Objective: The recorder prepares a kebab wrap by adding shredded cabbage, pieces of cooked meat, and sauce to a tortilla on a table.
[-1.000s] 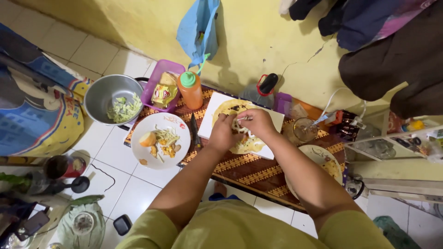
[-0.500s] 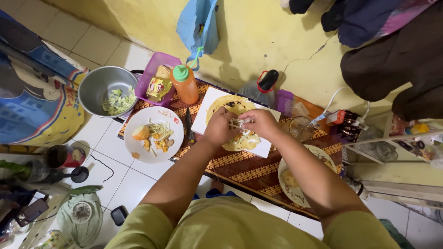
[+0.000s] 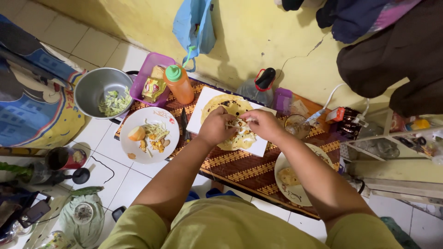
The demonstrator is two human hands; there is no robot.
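Right now both hands meet over a round flatbread point(image 3: 233, 108) that lies on a white cutting board point(image 3: 207, 102) at the middle of a brown patterned mat point(image 3: 249, 168). The left hand point(image 3: 214, 127) is curled with its fingertips pinched on a small clump of pale shredded filling point(image 3: 240, 125), and the right hand point(image 3: 263, 123) is likewise closed, pinching the same clump from the 3 o'clock side, just above the flatbread. At 9 o'clock from the board a dark knife point(image 3: 185, 125) lies on the mat, and beyond it sits a white plate point(image 3: 148, 134) holding shredded strips, small yellow bits and a rounded orange-yellow piece. At 10 o'clock from that plate a metal bowl point(image 3: 99, 94) on the tiled floor holds chopped green leaves. Between bowl and board, at 11 o'clock from the hands, a purple tub point(image 3: 151, 76) holds a yellow packet, with an orange squeeze bottle point(image 3: 179, 85) with a green cap standing just beside it. At 12 o'clock from the board stands a clear water bottle point(image 3: 258, 90) with a dark cap, and at 3 o'clock a clear glass point(image 3: 295, 125). At 5 o'clock a second white plate point(image 3: 300, 177), partly hidden by the right forearm, holds a yellowish piece of food.
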